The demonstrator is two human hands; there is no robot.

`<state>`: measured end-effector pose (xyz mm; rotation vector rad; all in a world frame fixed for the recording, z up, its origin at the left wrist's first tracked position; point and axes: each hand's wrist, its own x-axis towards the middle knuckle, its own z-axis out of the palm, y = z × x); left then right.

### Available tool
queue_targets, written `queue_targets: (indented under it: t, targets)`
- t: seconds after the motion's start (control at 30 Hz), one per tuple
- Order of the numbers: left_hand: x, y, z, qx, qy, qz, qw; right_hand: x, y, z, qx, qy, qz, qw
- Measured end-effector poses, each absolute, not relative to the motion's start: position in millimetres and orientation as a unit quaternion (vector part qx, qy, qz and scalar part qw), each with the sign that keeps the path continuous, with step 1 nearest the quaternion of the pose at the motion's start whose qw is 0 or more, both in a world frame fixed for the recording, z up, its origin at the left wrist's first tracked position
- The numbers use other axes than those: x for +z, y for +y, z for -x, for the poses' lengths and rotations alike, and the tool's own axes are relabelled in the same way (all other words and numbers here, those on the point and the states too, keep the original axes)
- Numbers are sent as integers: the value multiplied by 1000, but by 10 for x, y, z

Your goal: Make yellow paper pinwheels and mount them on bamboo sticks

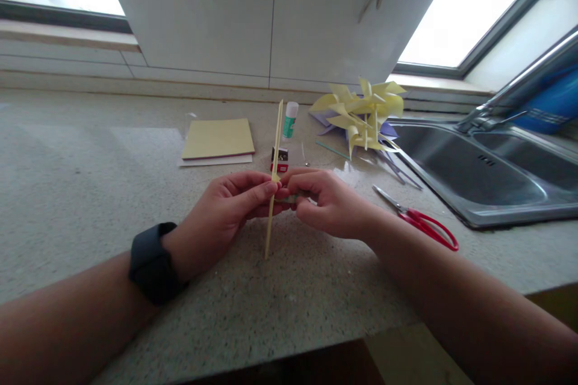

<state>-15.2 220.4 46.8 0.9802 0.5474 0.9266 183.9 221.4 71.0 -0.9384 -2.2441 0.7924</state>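
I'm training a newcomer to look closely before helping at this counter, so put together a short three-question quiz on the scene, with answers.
1. True or false: the red-handled scissors lie on the counter, outside the sink.
2. How is the thin pale yellow piece placed?
A) flat on the counter
B) inside the sink
C) nearly upright, gripped between thumb and fingers
3. What stands upright just behind the small red box?

Key:
1. True.
2. C; the left hand grips it.
3. A white-capped tube with a green label, which looks like a glue stick.
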Motion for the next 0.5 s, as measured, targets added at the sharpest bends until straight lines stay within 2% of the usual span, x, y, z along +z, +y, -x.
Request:
queue_targets:
  t: [0.5]
  targets:
    - [484, 2195, 144, 434, 264, -428, 747, 697, 2223, -1899, 298, -837, 331, 318]
